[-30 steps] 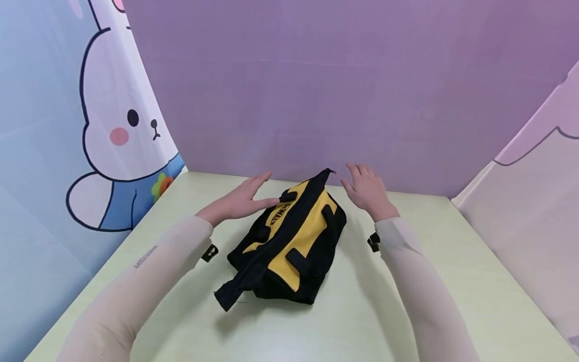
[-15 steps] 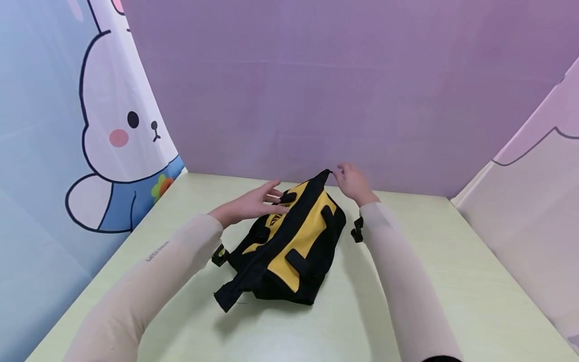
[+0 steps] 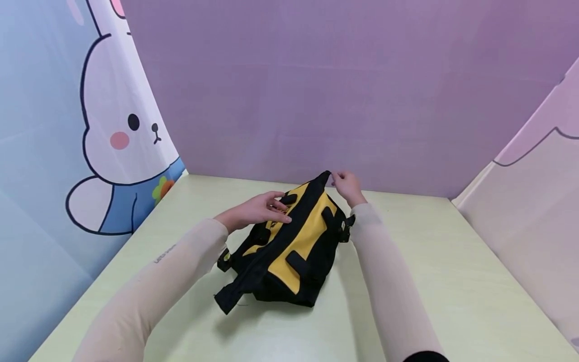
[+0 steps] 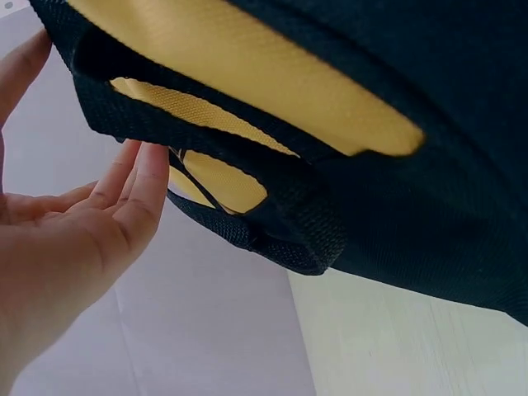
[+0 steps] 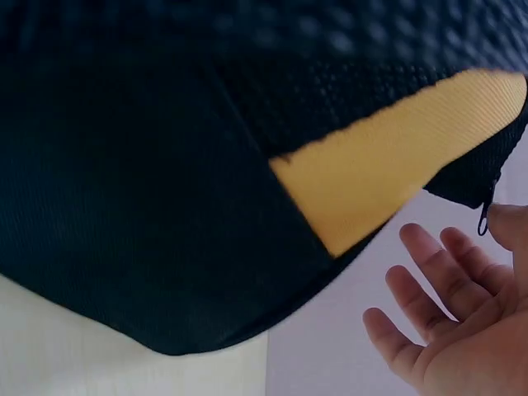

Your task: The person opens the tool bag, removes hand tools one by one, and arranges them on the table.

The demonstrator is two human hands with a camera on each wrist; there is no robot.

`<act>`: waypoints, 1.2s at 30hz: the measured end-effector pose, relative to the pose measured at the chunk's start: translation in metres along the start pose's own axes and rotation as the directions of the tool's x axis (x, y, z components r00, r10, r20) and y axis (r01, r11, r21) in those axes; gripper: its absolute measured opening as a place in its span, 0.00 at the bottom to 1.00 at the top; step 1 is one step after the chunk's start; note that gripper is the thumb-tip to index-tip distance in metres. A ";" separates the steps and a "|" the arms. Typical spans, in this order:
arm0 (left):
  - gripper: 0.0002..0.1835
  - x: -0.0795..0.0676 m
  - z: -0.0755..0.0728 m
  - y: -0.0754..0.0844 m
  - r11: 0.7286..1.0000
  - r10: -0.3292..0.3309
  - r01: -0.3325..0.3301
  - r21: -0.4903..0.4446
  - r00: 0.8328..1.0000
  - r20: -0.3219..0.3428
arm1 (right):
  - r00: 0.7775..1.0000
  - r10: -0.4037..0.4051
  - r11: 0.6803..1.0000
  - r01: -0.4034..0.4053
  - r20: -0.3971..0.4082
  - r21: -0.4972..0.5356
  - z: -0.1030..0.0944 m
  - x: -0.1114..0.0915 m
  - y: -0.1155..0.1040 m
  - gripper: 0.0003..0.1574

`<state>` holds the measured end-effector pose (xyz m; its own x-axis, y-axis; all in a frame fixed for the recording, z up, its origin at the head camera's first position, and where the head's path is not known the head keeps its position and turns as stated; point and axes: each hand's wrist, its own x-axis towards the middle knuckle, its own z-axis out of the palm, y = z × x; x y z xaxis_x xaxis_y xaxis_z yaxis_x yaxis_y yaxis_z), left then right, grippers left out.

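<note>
A black and yellow zippered tool bag [image 3: 296,236] rests on the table, its zipper strip running from near left to far right. My left hand [image 3: 258,210] is over the bag's left side, fingers loosely bent. In the left wrist view, the left hand's thumb reaches the black webbing and its fingertips lie beside a webbing loop [image 4: 206,136]. My right hand [image 3: 347,187] is at the bag's far end. In the right wrist view, its thumb is right at the zipper pull [image 5: 484,216], while the other fingertips stand apart from the pull, loosely spread.
The pale table [image 3: 452,281] meets a purple back wall [image 3: 316,100] close behind the bag. A blue panel with a cartoon rabbit [image 3: 126,120] stands at left, a pale panel [image 3: 534,201] at right. Black straps hang under both wrists.
My right hand has moved left and nearer to the zipper end, its fingers drawing in. The left hand has moved right and slightly down over the bag. The bag has stayed put.
</note>
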<state>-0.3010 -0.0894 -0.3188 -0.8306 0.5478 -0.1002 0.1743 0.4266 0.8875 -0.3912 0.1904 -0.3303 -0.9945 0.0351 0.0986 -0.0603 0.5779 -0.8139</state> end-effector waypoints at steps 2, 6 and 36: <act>0.44 -0.001 0.001 0.001 1.000 -0.006 0.006 0.017 1.000 -0.005 | 1.000 0.020 0.999 -0.020 0.006 0.045 0.001 0.000 -0.001 0.28; 0.43 0.000 0.004 0.003 0.999 -0.018 0.018 0.047 1.000 -0.011 | 0.998 0.070 0.989 -0.070 0.003 0.131 0.002 0.003 -0.002 0.29; 0.29 0.002 0.009 0.007 0.984 -0.079 0.069 -0.162 0.996 -0.050 | 0.986 0.162 0.850 -0.163 0.044 0.501 -0.011 0.001 -0.016 0.19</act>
<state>-0.2964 -0.0784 -0.3169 -0.8673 0.4756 -0.1468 0.0282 0.3414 0.9395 -0.3901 0.1897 -0.3106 -0.9939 0.0922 -0.0604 0.0676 0.0771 -0.9947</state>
